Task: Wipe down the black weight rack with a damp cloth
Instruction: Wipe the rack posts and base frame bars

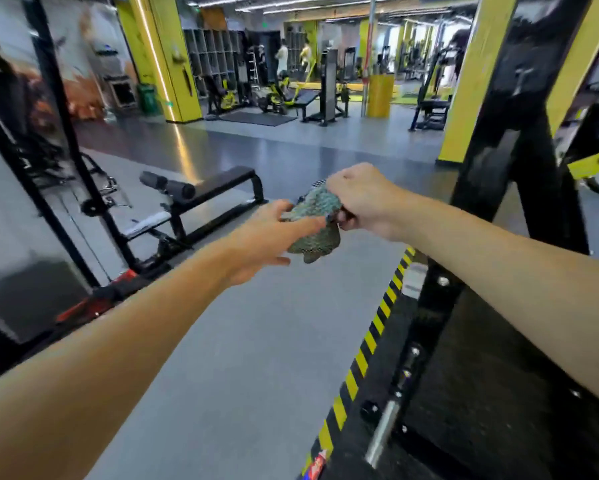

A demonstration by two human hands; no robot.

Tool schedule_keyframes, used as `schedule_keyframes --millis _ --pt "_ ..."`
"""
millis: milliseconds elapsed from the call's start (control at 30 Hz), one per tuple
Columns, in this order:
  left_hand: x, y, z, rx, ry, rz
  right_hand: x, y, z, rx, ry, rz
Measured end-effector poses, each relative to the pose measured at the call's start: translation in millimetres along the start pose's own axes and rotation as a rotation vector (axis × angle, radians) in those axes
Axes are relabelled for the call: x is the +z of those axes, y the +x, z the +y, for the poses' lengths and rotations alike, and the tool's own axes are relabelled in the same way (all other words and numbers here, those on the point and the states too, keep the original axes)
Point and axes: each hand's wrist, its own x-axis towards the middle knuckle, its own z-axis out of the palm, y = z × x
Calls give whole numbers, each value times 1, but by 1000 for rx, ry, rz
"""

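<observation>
Reaching forward with both bare forearms, one from near left and one from near right, converging mid-scene above the grey floor [249, 341].

Holding the left hand [267, 237] with wrist straight, thumb lying across the near-left edge of the cloth [313, 223], lower fingers curling under it; gripping it from the left.

Holding the right hand [360, 199] knuckles up, wrist dipping slightly, fingers curled tight; pinching the cloth's upper right part.

Noting the cloth bunched between the two hands, speckled blue-green, a checkered bit showing at its far top edge; hanging in the air well above the floor, apart from the rack.

Noting the black weight rack [520, 133] just right of the hands: glossy upright rising out of the top of the scene, right forearm crossing in front of its lower part. Seeing its bolted base beam [429, 317] running toward near right, with a steel peg [383, 434] sticking out low down.

Marking a yellow-and-black striped strip [371, 337] bordering the dark mat on the rack's left side.

Logging a padded bench [204, 188] at far left of the hands, a yellow pillar [471, 81] behind the upright. Unable to make out the far figures, being too blurred.
</observation>
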Motion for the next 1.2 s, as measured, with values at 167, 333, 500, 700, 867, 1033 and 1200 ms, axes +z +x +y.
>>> schedule_keyframes --millis 167,333,500,700,867,1033,1200 --pt "-82 70 -5 157 107 97 41 92 -29 -43 -31 -47" --pt "-137 170 5 207 -23 25 35 198 -41 -67 -104 79" --pt "-172 314 15 299 -5 100 13 320 -37 -45 152 -112" --pt "-206 543 49 242 -231 184 -23 526 -29 -137 264 -156" --pt "-220 696 82 198 -358 20 -61 685 -24 -145 138 97" --pt "-209 860 123 290 -81 -89 -133 831 -7 -198 186 349" --pt "-175 1050 165 504 96 -141 -231 972 23 -238 265 529"
